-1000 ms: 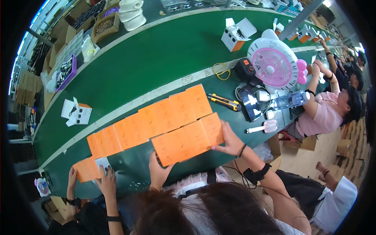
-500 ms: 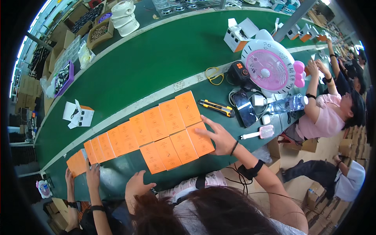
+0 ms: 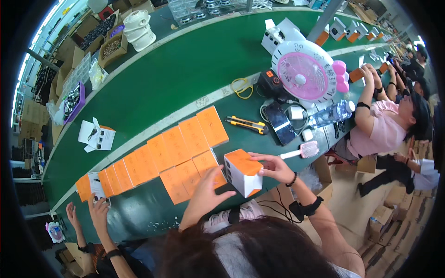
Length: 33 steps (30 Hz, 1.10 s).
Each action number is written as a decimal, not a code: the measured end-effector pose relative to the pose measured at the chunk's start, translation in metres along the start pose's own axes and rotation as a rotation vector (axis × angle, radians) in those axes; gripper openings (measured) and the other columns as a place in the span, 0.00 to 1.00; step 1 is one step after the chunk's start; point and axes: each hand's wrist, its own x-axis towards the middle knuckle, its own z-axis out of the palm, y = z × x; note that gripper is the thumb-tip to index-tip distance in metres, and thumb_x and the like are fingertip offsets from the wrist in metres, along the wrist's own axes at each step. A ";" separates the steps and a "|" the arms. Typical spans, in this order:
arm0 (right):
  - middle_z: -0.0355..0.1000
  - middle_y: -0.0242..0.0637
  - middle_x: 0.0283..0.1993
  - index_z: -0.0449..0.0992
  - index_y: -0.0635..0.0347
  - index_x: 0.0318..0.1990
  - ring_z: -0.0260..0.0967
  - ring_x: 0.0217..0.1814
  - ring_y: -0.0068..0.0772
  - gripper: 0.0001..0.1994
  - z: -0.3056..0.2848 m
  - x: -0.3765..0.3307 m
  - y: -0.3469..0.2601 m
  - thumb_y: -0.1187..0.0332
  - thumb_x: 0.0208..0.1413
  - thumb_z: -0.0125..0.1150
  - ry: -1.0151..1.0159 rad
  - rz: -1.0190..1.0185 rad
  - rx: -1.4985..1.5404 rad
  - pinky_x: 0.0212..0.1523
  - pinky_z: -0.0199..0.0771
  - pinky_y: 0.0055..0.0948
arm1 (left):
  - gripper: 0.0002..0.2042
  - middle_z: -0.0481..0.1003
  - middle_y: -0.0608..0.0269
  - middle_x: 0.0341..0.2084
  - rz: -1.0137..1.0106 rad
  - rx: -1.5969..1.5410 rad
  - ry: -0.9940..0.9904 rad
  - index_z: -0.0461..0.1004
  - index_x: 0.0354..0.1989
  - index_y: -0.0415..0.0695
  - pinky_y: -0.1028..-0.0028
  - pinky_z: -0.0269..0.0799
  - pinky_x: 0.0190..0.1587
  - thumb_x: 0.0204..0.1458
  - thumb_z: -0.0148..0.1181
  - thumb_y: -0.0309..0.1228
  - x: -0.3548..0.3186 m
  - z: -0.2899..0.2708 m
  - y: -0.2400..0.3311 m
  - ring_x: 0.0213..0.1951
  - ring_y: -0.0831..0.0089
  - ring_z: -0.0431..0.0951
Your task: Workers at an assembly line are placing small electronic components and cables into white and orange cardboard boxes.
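Rows of boxes point(image 3: 162, 155) on the belt point(image 3: 185, 74), utility knife point(image 3: 246, 124) to their right, fan point(image 3: 305, 75) behind (phone point(image 3: 281, 129) between)

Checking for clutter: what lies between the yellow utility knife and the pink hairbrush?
In the head view, a black phone lies between the utility knife and the hairbrush.

One orange-and-white box point(image 3: 243, 172) is now lifted off the near row of orange boxes point(image 3: 192, 173), tilted, white sides showing; earlier all lay flat. Right hand point(image 3: 273, 167), previously flat on the row's right end, now grips the box's far side. Left hand point(image 3: 207, 194) has come up from the table edge to the box's near side.
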 end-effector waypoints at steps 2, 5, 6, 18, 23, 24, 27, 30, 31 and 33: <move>0.54 0.44 0.62 0.65 0.63 0.53 0.59 0.58 0.31 0.22 0.012 -0.002 -0.001 0.77 0.48 0.59 0.022 0.024 -0.020 0.55 0.63 0.30 | 0.33 0.59 0.49 0.55 0.068 0.069 0.030 0.60 0.54 0.38 0.65 0.63 0.51 0.37 0.67 0.34 -0.002 0.023 0.001 0.53 0.56 0.64; 0.65 0.39 0.50 0.65 0.64 0.43 0.65 0.48 0.27 0.20 0.000 -0.005 0.008 0.67 0.44 0.65 0.268 -0.095 -0.375 0.47 0.67 0.28 | 0.34 0.56 0.50 0.58 0.255 0.243 -0.042 0.60 0.54 0.38 0.64 0.59 0.55 0.37 0.66 0.34 0.010 0.042 -0.004 0.56 0.54 0.60; 0.65 0.39 0.50 0.65 0.64 0.43 0.65 0.48 0.27 0.20 0.002 -0.005 0.001 0.67 0.44 0.65 0.273 -0.105 -0.375 0.47 0.67 0.28 | 0.33 0.55 0.51 0.59 0.342 0.353 -0.126 0.60 0.54 0.39 0.63 0.57 0.56 0.38 0.66 0.33 0.010 0.045 -0.004 0.57 0.54 0.59; 0.55 0.37 0.53 0.53 0.55 0.51 0.51 0.59 0.29 0.38 0.055 -0.002 -0.047 0.63 0.32 0.71 0.260 -0.359 0.149 0.57 0.52 0.28 | 0.45 0.59 0.55 0.55 0.269 -0.720 0.057 0.48 0.60 0.38 0.67 0.52 0.59 0.33 0.72 0.26 0.012 0.013 -0.019 0.57 0.65 0.59; 0.56 0.41 0.54 0.49 0.62 0.59 0.52 0.60 0.33 0.47 0.072 0.046 -0.059 0.64 0.31 0.74 0.136 -0.342 -0.508 0.59 0.52 0.31 | 0.46 0.58 0.55 0.56 0.275 -0.446 -0.032 0.50 0.61 0.39 0.66 0.50 0.60 0.30 0.72 0.25 0.008 -0.039 -0.003 0.59 0.67 0.57; 0.56 0.41 0.54 0.50 0.62 0.59 0.53 0.60 0.35 0.46 0.076 0.056 -0.056 0.65 0.30 0.74 0.143 -0.383 -0.591 0.59 0.54 0.33 | 0.46 0.59 0.56 0.56 0.282 -0.383 -0.011 0.51 0.60 0.40 0.66 0.50 0.61 0.29 0.72 0.24 0.007 -0.044 -0.002 0.59 0.67 0.57; 0.58 0.47 0.51 0.54 0.58 0.58 0.59 0.54 0.46 0.42 0.094 0.067 -0.054 0.75 0.29 0.68 0.101 -0.576 -0.765 0.53 0.61 0.34 | 0.44 0.61 0.55 0.54 0.304 -0.298 0.068 0.53 0.58 0.39 0.66 0.55 0.58 0.29 0.72 0.25 0.003 -0.053 0.004 0.56 0.66 0.61; 0.63 0.46 0.49 0.63 0.60 0.53 0.60 0.54 0.47 0.34 0.108 0.078 -0.051 0.65 0.34 0.68 -0.079 -0.562 -0.857 0.54 0.61 0.36 | 0.42 0.61 0.54 0.53 0.257 -0.256 0.116 0.54 0.56 0.39 0.66 0.61 0.55 0.30 0.72 0.26 -0.007 -0.069 -0.037 0.54 0.65 0.64; 0.64 0.46 0.47 0.64 0.62 0.51 0.62 0.51 0.46 0.32 0.113 0.081 -0.054 0.64 0.33 0.68 -0.091 -0.524 -0.892 0.53 0.61 0.37 | 0.41 0.62 0.54 0.52 0.213 -0.275 0.137 0.54 0.56 0.39 0.65 0.63 0.54 0.30 0.72 0.25 -0.012 -0.074 -0.050 0.53 0.65 0.65; 0.66 0.44 0.42 0.68 0.64 0.45 0.64 0.47 0.43 0.30 0.121 0.094 -0.059 0.61 0.31 0.68 -0.096 -0.544 -1.084 0.49 0.63 0.37 | 0.41 0.63 0.54 0.50 0.141 -0.317 0.152 0.53 0.56 0.39 0.65 0.65 0.52 0.30 0.71 0.23 -0.017 -0.077 -0.062 0.52 0.65 0.66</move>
